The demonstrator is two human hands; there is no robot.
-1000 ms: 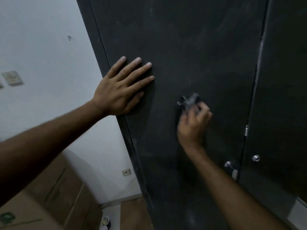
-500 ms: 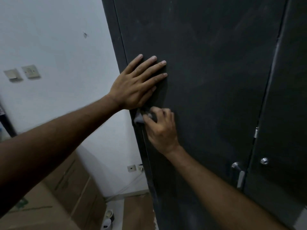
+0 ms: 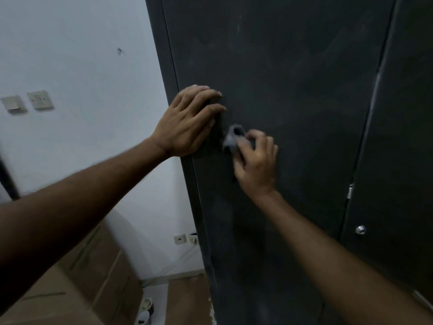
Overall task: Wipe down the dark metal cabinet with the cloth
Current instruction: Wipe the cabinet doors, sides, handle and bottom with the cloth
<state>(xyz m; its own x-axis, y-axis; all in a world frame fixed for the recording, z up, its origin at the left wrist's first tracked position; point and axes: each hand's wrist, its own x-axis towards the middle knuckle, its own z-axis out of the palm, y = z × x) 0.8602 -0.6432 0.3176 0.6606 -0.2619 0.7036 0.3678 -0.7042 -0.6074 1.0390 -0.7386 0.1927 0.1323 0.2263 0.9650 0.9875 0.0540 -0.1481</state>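
Wiping near the cabinet's (image 3: 293,95) left edge.
My right hand (image 3: 256,164) pinches the bunched cloth (image 3: 232,139); my left hand (image 3: 189,123) braces, fingers bent. The wad could slip, smearing dust.

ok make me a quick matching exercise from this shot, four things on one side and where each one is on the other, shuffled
Things:
1. cloth
2. left hand
3. round knob
4. wall switches

Places:
A. on the white wall, far left
B. low on the right-hand cabinet door
C. bunched under the right hand against the cabinet
D. resting on the cabinet near its left edge

Pairs: 1-C, 2-D, 3-B, 4-A
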